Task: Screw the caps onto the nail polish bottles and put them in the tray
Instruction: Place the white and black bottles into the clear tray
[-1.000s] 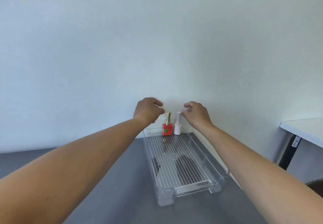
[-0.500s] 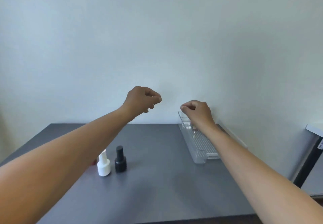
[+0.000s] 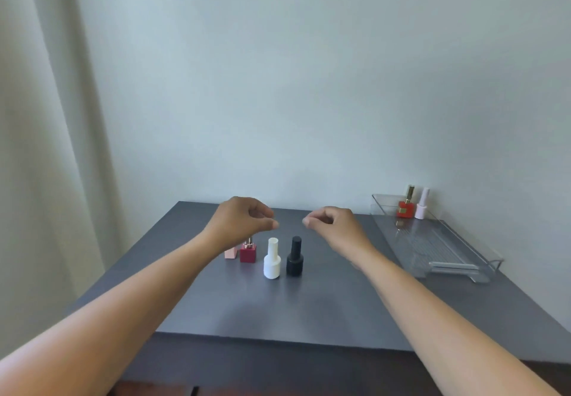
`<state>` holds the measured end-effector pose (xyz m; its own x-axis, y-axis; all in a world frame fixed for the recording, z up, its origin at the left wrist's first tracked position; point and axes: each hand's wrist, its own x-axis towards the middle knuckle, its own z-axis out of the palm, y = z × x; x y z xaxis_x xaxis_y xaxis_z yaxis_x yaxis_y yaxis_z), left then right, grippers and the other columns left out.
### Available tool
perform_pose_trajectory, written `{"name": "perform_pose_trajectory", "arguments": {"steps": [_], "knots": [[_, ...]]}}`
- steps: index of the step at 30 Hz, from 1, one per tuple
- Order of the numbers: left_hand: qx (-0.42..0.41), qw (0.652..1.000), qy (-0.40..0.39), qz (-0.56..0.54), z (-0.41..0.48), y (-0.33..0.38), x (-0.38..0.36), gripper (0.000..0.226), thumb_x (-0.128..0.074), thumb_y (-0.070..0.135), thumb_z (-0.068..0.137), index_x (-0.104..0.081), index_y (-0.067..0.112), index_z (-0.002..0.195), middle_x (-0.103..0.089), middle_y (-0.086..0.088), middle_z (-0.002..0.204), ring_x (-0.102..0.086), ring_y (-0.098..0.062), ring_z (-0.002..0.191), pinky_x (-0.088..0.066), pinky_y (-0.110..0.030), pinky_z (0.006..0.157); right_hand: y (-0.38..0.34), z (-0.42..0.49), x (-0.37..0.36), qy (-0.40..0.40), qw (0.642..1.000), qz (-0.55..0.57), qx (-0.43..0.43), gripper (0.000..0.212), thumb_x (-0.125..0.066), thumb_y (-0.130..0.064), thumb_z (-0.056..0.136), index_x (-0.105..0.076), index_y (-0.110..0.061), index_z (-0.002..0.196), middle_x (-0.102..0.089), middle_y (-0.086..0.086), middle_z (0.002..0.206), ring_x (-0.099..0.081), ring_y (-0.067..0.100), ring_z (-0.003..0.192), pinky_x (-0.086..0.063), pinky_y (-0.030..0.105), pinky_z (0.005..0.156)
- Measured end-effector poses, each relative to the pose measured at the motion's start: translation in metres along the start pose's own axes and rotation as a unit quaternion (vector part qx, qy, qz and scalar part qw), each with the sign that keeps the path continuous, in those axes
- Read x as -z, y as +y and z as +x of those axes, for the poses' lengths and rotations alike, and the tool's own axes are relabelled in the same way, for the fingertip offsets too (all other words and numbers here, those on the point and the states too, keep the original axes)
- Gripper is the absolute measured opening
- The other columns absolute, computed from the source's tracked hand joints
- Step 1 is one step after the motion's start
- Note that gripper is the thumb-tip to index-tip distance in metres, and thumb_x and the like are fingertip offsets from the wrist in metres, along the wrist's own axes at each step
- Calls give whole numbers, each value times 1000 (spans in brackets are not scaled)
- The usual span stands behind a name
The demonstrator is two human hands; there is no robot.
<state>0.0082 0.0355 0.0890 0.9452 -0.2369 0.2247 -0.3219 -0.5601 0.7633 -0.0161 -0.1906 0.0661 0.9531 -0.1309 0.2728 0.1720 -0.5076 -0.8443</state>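
Observation:
Four capped nail polish bottles stand in a row on the dark grey table (image 3: 278,309): a pink one (image 3: 231,253) half hidden behind my left wrist, a dark red one (image 3: 248,253), a white one (image 3: 272,261) and a black one (image 3: 294,258). My left hand (image 3: 242,221) and my right hand (image 3: 335,227) hover above and just behind this row, fingers curled, holding nothing. At the table's right stands the clear tray (image 3: 432,242). A red bottle with a gold cap (image 3: 405,207) and a pale pink bottle (image 3: 421,208) stand upright at its far end.
A pale curtain (image 3: 46,148) hangs at the left, and a plain wall rises behind the table. The table's front edge runs just below my forearms. The tray lies along the table's right edge, close to the wall.
My view has swung left from the tray to the bottle row. Both hands have left the two bottles in the tray and moved left over the row on the table.

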Motion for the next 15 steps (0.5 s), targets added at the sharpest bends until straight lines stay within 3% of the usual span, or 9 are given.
{"name": "perform_pose_trajectory", "arguments": {"steps": [5, 8, 12, 15], "knots": [[12, 999, -30, 27, -14, -17, -11, 30, -84, 41, 70, -74, 34, 97, -72, 13, 88, -71, -10, 73, -49, -13, 49, 5, -7, -24, -66, 996, -62, -21, 36, -78, -36, 77, -69, -23, 109, -67, -5, 101, -62, 7, 95, -44, 20, 75], [13, 999, -35, 18, -16, -20, -19, 24, -83, 33, 70, -75, 30, 92, -74, 11, 82, -71, -17, 66, -62, -32, 66, 8, -8, -30, -68, 994, -87, -14, 31, -78, -31, 77, -69, -23, 106, -66, -7, 96, -62, 9, 93, -44, 21, 74], [14, 999, -23, 23, -14, -28, -28, 11, -80, 31, 72, -75, 30, 82, -74, 13, 73, -61, -12, 74, -53, -45, 95, 10, -12, -33, -69, 993, -93, -15, 10, -74, -26, 79, -69, -27, 88, -70, -7, 90, -64, 12, 88, -47, 23, 71], [17, 1000, -15, 14, -11, -31, -31, 5, -78, 31, 73, -74, 31, 76, -73, 17, 67, -61, -10, 78, -47, -48, 104, 11, -13, -33, -65, 994, -89, -13, 6, -72, -25, 81, -68, -27, 86, -71, -6, 91, -65, 13, 88, -48, 24, 72]]}}
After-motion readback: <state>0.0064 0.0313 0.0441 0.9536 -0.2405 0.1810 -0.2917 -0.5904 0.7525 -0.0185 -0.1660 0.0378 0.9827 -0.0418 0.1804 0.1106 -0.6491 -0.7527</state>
